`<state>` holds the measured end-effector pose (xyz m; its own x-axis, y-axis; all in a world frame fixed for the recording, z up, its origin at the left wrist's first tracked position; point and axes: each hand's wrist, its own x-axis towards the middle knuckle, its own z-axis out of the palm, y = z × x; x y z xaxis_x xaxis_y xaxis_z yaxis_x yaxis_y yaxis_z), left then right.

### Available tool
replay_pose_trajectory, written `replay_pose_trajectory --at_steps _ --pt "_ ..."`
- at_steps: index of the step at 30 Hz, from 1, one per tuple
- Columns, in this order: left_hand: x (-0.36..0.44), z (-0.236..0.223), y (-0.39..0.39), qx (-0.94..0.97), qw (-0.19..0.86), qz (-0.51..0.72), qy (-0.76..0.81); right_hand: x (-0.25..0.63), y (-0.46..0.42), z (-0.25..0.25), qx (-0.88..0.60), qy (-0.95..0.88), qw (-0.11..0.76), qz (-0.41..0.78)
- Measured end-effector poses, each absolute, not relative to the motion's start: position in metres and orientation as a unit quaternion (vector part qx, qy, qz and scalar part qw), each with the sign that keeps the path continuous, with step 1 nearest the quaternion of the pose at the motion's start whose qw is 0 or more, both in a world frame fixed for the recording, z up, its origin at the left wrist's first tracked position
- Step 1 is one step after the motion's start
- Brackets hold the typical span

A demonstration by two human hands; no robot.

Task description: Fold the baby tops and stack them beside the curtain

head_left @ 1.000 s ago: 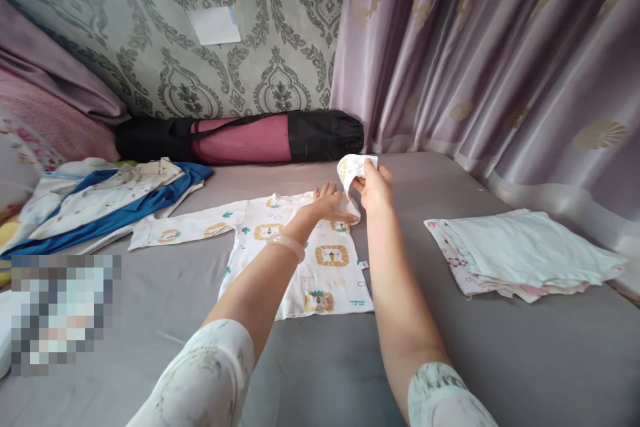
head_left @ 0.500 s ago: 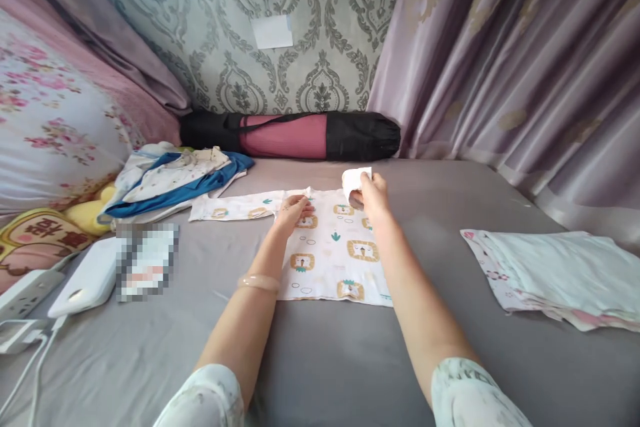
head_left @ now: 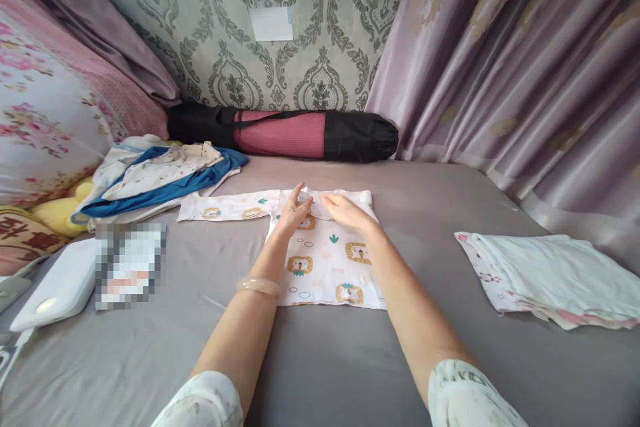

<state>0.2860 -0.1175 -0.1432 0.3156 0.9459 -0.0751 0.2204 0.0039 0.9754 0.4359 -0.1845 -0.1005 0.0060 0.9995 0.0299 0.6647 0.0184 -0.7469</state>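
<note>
A small white long-sleeved shirt printed with lion faces and green leaves lies flat on the bed in front of me. Its left sleeve stretches out to the left, while the other sleeve lies folded inward across the top of the shirt. My left hand is over the upper left of the shirt near the neckline, fingers apart. Over the folded sleeve, my right hand reaches in with its fingers stretched flat, hiding part of the cloth. Neither hand grips anything that I can see.
Folded pale cloths lie at the right. At the left are a heap of clothes, a white power bank with a cable, and a blurred-out item. A rolled mat in a bag lies along the wall.
My right hand has let go of the right sleeve's end and moved left. That sleeve, earlier held up, now lies folded over the shirt. My left hand has spread its fingers.
</note>
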Motion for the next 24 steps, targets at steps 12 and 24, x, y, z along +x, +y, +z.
replay_pose_trajectory --at_steps 12,24 --pt "0.278 -0.145 -0.107 0.65 0.446 0.381 0.483 0.527 -0.196 -0.109 -0.795 -0.457 0.38 0.121" --pt "0.272 -0.162 -0.097 0.759 0.238 0.306 0.523 0.469 -0.193 -0.15 -0.808 -0.581 0.084 0.043"
